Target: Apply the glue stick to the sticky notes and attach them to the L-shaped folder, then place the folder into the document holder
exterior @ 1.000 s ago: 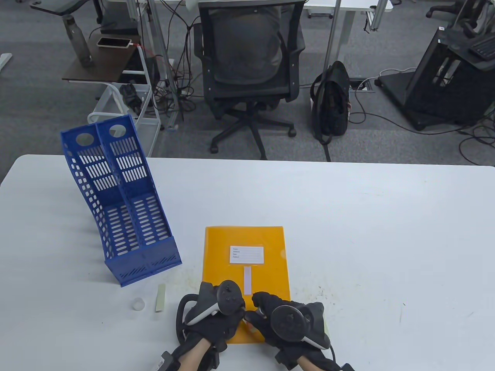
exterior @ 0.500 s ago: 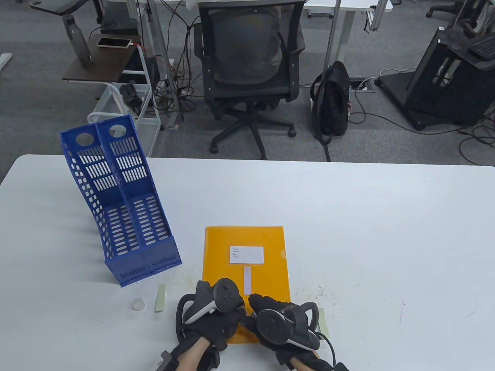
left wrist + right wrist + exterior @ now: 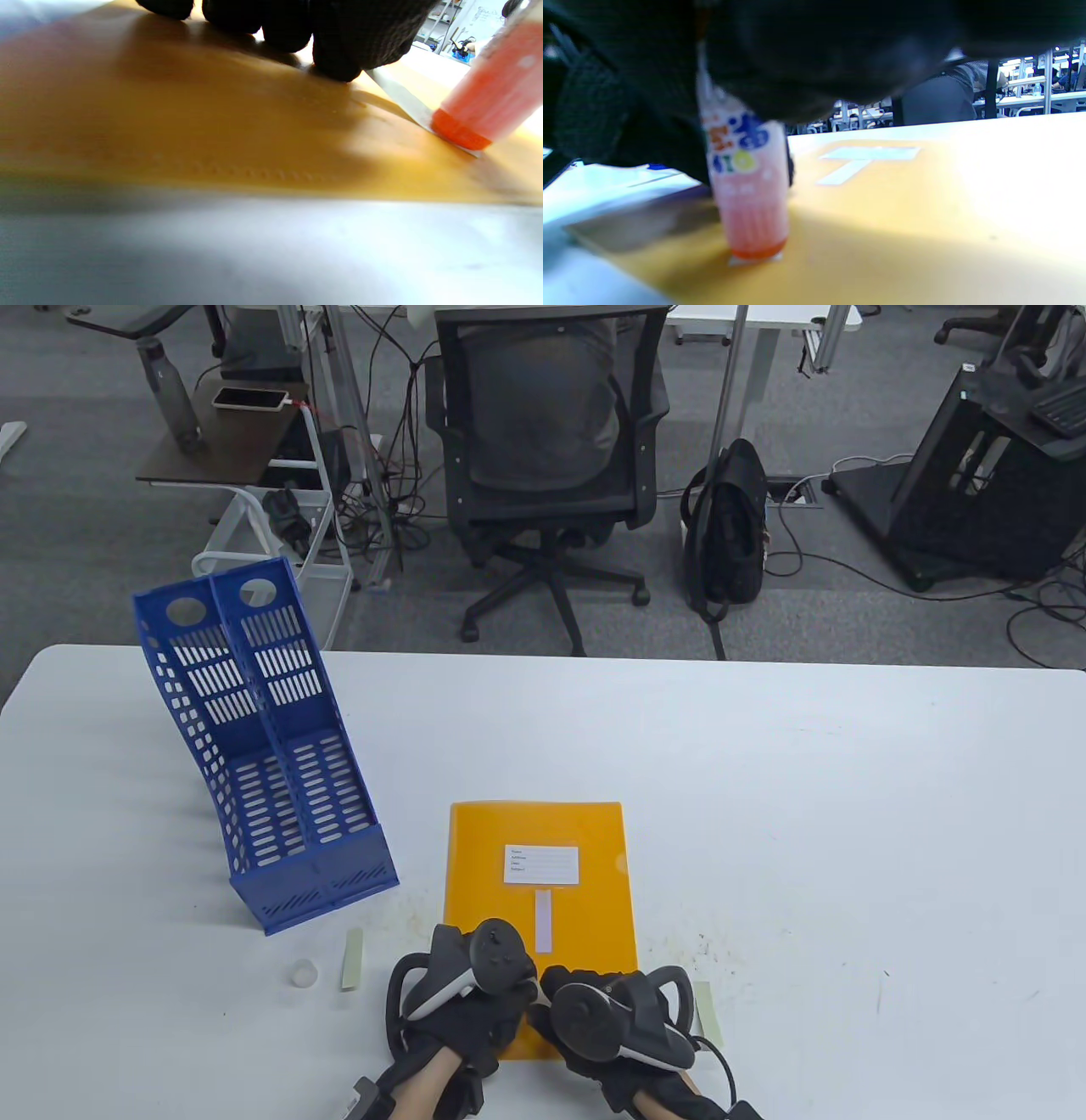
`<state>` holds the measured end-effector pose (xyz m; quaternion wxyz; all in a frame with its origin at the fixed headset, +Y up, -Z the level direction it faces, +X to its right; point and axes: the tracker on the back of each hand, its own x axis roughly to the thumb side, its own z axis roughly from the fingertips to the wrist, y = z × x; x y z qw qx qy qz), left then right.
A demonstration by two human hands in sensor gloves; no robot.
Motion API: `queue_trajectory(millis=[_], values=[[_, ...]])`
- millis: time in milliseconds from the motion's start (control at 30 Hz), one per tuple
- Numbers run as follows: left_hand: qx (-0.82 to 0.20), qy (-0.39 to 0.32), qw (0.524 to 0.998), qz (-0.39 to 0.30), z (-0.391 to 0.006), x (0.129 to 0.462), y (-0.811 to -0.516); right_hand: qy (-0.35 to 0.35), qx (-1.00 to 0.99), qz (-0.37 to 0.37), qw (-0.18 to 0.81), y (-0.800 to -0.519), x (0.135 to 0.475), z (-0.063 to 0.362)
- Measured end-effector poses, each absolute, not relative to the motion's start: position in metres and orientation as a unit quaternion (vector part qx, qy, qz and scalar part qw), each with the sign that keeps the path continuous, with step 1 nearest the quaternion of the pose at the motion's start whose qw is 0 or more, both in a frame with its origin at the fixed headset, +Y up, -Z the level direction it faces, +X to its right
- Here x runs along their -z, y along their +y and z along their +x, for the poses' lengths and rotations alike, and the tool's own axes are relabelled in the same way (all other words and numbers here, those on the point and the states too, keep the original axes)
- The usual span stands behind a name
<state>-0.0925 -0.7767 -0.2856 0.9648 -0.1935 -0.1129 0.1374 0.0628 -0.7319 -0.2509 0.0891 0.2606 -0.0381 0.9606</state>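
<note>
White table (image 3: 764,814) carries the orange folder (image 3: 543,831), near edge under both hands. Right hand (image 3: 607,1014) grips the glue stick (image 3: 746,199), tip pressed on a sticky note (image 3: 403,101) the left hand's fingertips (image 3: 339,55) pin flat just beside it.

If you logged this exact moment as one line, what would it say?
step: gluing note | right hand: holds glue stick tip-down on sticky note | left hand: presses note on orange folder | holder: empty

Grey carpet floor (image 3: 102,526); black mesh office chair (image 3: 543,449) behind white table (image 3: 764,780); backpack (image 3: 725,530), cables nearby.
</note>
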Motion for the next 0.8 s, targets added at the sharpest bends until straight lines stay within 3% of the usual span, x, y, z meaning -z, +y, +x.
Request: queue_trajectory(millis=[233,567,800], values=[[-0.138,-0.113,0.965,-0.194,-0.093,0.285,-0.777,-0.112,-0.951,0.24,0.161,-0.72,0.249,0.086],[-0.139,-0.11,0.964,-0.198,-0.093,0.284,-0.778,-0.053,-0.958,0.248,0.131,-0.738,0.252,0.07],[-0.139,-0.108,0.964,-0.198,-0.093,0.284,-0.778,-0.019,-0.96,0.244,0.139,-0.735,0.255,0.072]])
